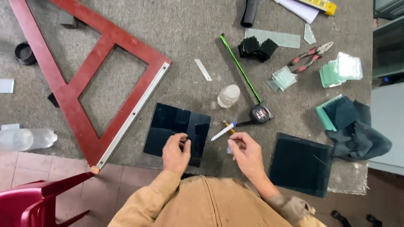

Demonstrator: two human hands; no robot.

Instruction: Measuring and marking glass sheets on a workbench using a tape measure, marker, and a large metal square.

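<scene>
A dark square glass pane (pixel 170 126) lies on the grey felt table (pixel 185 38) in front of me. My left hand (pixel 176 152) rests on its near edge, fingers curled onto the glass. My right hand (pixel 246 152) hovers just right of the pane with fingertips pinched together; whether it holds something small I cannot tell. A white pen (pixel 222 132) and a pencil (pixel 229 127) lie crossed just beyond its fingertips. A black tape measure (pixel 261 113) sits further right, its green blade (pixel 240 67) stretched away across the table.
A red wooden triangle frame (pixel 80 96) with a metal edge fills the left. A second dark pane (pixel 301 164) lies at right, beside a dark cloth (pixel 360 141). Pliers (pixel 309 54), stacked glass pieces (pixel 341 69), small black squares (pixel 256 47), a white bottle (pixel 228 96), a red chair (pixel 38 201).
</scene>
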